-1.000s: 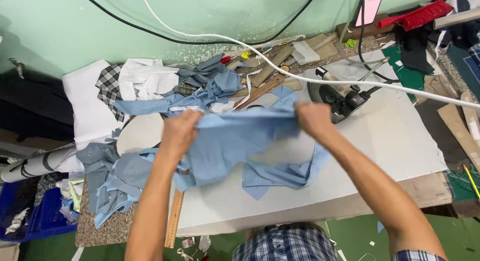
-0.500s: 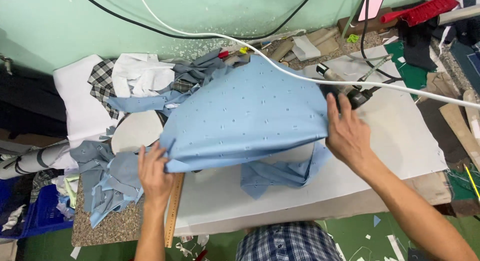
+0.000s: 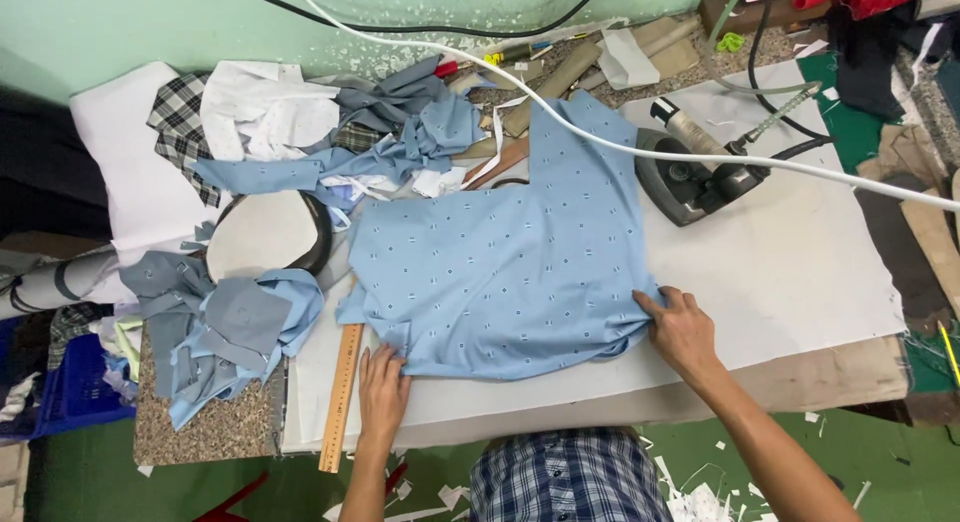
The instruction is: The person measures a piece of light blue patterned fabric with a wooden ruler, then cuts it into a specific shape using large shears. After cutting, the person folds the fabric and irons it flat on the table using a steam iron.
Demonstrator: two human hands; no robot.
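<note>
The light-blue fabric piece [image 3: 500, 272] lies spread nearly flat on the white padded bench [image 3: 800, 272], so the laying-out looks largely done; what seems left, judging by the rumpled near edge and the fold bunched under the right corner, is smoothing that lower hem and the tuck at its right end. The left hand [image 3: 383, 387] rests flat at the near left corner of the cloth, fingers together and stretched forward, pressing rather than pinching. The right hand [image 3: 682, 327] sits at the near right corner, fingers spread over the edge; its grip is loose and open, laid on the cloth, with nothing clamped. The fabric is pale blue with small dark marks scattered evenly across it, cut in an irregular shape that narrows toward the far end, where it reaches up beside a white cable [image 3: 600, 132] crossing above it. A wooden ruler [image 3: 342, 397] lies just left of the left hand, along the bench edge. A dark iron [image 3: 695, 177] rests near the cloth's far right side, apart from it. Heaps of blue, grey and checked scraps [image 3: 230, 322] crowd the left end.
</note>
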